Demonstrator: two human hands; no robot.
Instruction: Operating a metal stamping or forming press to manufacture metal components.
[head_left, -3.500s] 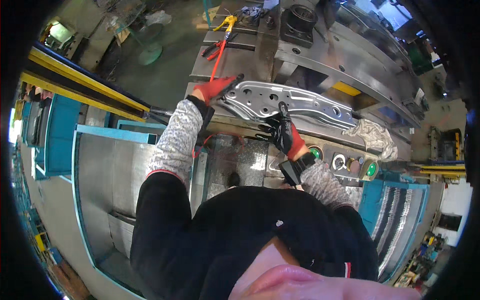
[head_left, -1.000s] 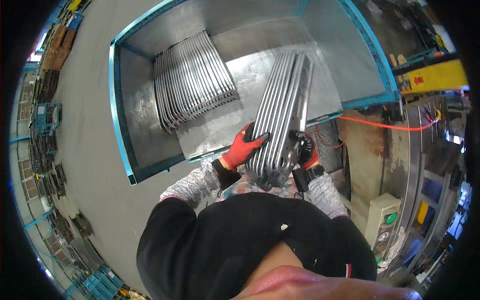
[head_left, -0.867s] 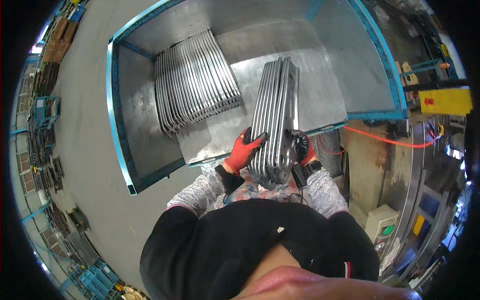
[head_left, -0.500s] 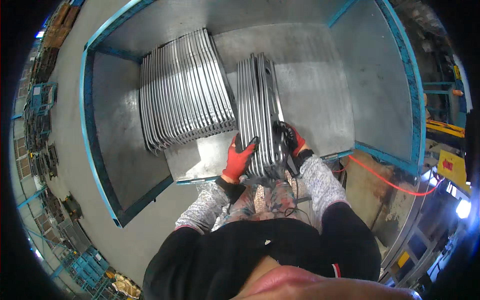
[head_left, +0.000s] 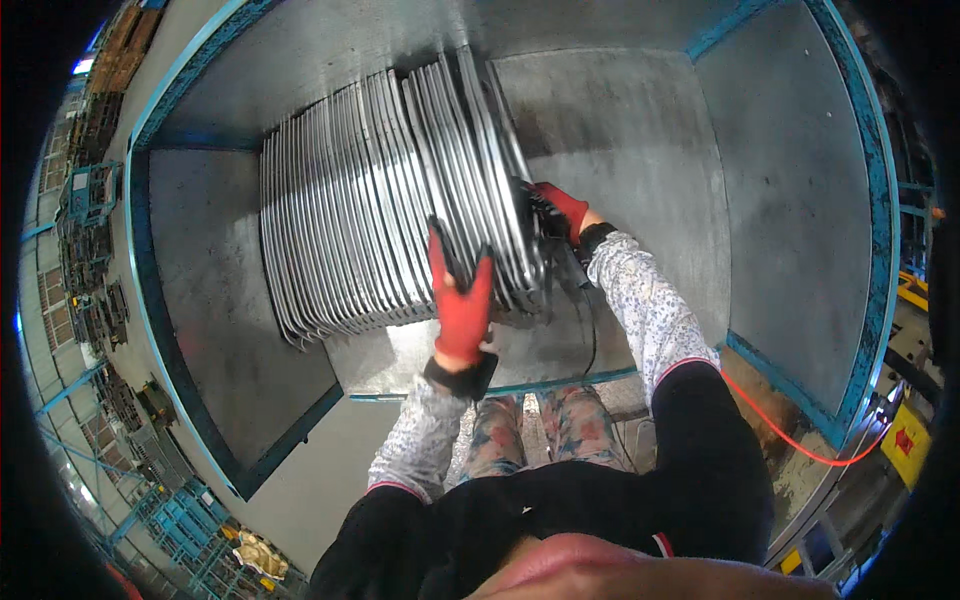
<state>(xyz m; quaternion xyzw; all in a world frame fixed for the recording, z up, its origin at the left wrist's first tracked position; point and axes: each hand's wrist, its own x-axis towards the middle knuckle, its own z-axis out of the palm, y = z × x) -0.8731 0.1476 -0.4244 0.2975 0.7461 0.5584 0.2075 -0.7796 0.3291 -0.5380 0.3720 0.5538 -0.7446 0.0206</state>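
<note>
metal parts [head_left: 468, 165]; long axes fore-and-aft; far ends angled left

Left hand [head_left: 462, 308] spread, right hand [head_left: 562, 208] farther forward

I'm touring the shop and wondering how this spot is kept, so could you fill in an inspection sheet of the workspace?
Surface: scuffed grey metal floor of a blue-framed bin.
Job's things: curved metal panels stand on edge in a row at the bin's left; the batch at the row's right end sits slightly out of line.
Clutter: crumpled cream item near blue racks.
Hands: left hand, gloved, fingers spread at the panels' near ends; right hand, gloved, at the batch's right side, grip unclear.
Cables: orange-red hose at right; thin dark cord below the right hand.
Surroundings: yellow panel at far right.
</note>
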